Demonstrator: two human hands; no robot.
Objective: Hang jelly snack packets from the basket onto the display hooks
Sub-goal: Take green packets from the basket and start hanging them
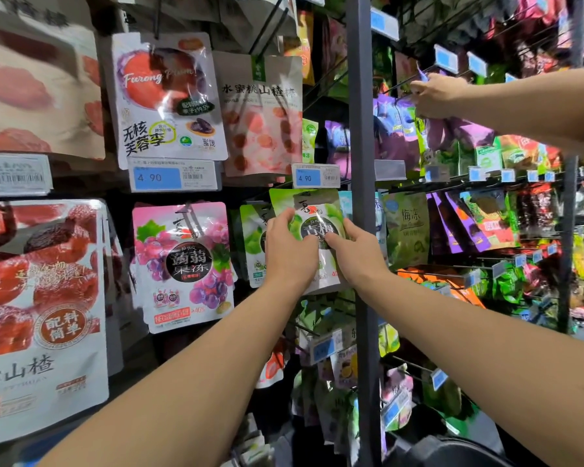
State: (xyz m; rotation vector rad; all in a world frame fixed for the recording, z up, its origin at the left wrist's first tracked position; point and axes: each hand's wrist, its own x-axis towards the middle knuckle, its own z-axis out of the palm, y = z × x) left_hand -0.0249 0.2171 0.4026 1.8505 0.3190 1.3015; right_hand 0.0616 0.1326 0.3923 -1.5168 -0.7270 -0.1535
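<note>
I hold a green plum jelly packet (309,210) with both hands in front of the display, just left of a grey upright post. My left hand (289,251) grips its left side and my right hand (356,254) grips its right side, thumb on the black label. The packet's top sits just below a blue 4.90 price tag (314,176). More green jelly packets (253,241) hang behind it to the left. A pink grape jelly packet (182,261) hangs further left. The basket's dark rim (452,448) shows at the bottom right.
Another person's arm (520,102) reaches in from the right, with that hand at purple packets on an upper hook. The grey post (361,129) splits the rack. Plum and hawthorn packets (166,96) hang above. Wire hooks with blue tags (469,278) stick out on the right.
</note>
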